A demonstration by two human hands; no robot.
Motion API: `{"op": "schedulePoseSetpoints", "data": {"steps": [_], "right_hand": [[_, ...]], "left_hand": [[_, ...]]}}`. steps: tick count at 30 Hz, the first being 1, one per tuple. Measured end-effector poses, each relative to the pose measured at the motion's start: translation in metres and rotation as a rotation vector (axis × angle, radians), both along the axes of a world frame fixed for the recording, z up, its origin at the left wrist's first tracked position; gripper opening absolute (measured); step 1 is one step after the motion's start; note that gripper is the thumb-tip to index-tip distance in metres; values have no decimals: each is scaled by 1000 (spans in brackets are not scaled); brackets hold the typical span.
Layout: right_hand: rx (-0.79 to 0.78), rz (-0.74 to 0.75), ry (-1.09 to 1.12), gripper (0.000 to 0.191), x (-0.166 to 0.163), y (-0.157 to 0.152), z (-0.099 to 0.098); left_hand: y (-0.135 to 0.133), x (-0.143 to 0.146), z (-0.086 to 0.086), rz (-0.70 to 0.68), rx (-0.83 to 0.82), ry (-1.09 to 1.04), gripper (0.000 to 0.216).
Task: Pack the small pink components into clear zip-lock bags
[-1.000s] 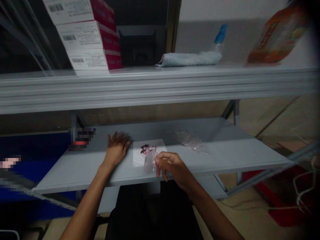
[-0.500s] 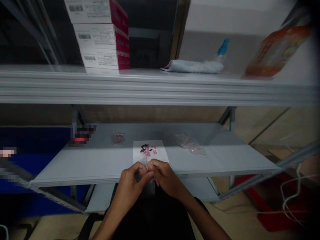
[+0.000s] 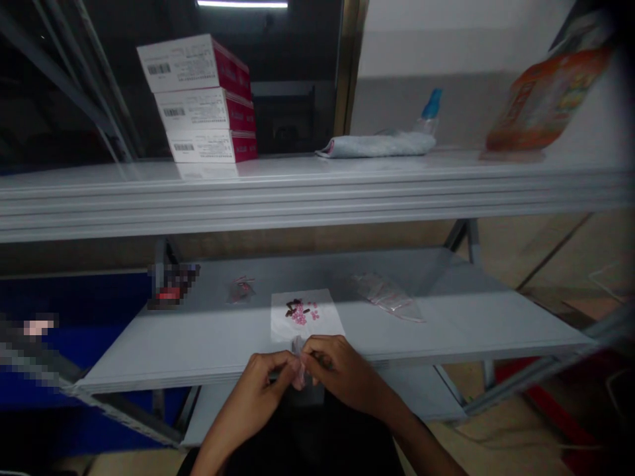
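Note:
My left hand (image 3: 268, 383) and my right hand (image 3: 337, 367) meet at the shelf's front edge. Both are closed in a pinch on a small clear plastic bag (image 3: 297, 345), partly hidden by the fingers. Just beyond them a white sheet of paper (image 3: 325, 324) lies on the shelf. On it rest several pink round tablets (image 3: 299, 315) and several dark brown capsules (image 3: 290, 311), loosely heaped with a few tablets off to the right.
A small filled bag (image 3: 241, 289) lies left of the paper, and flat clear bags (image 3: 389, 297) lie right. The upper shelf (image 3: 297, 198) holds stacked white-and-pink boxes (image 3: 198, 112), a folded cloth (image 3: 377, 145), a blue-capped spray bottle (image 3: 430, 109) and an orange bottle (image 3: 540, 106).
The view has tilted up slightly, so the shelves sit lower in the picture. Both hands still pinch the plastic bag; my fingers have shifted and more of the bag shows between them.

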State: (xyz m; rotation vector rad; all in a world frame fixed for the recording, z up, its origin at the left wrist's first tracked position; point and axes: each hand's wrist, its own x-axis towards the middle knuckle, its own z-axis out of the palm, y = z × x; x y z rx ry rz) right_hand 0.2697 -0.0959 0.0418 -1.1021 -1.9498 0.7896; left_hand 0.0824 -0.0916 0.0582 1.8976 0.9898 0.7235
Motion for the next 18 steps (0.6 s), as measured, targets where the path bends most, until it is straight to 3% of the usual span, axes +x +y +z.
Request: {"op": "schedulePoseSetpoints", "data": {"steps": [4, 9, 13, 15, 18], "right_hand": [[33, 12, -85, 20, 2, -2, 3], [69, -168, -161, 18, 4, -3, -2], [134, -292, -118, 13, 4, -2, -7], [185, -266, -57, 21, 4, -3, -7], [285, -115, -84, 38, 5, -8, -6]], "left_hand": [[2, 2, -4, 40, 49, 71, 32], [5, 2, -13, 371, 303, 311, 27], [4, 6, -18, 393, 344, 388, 28], [2, 12, -20, 401, 322, 389, 28], [0, 16, -21, 395, 278, 336, 29]]}}
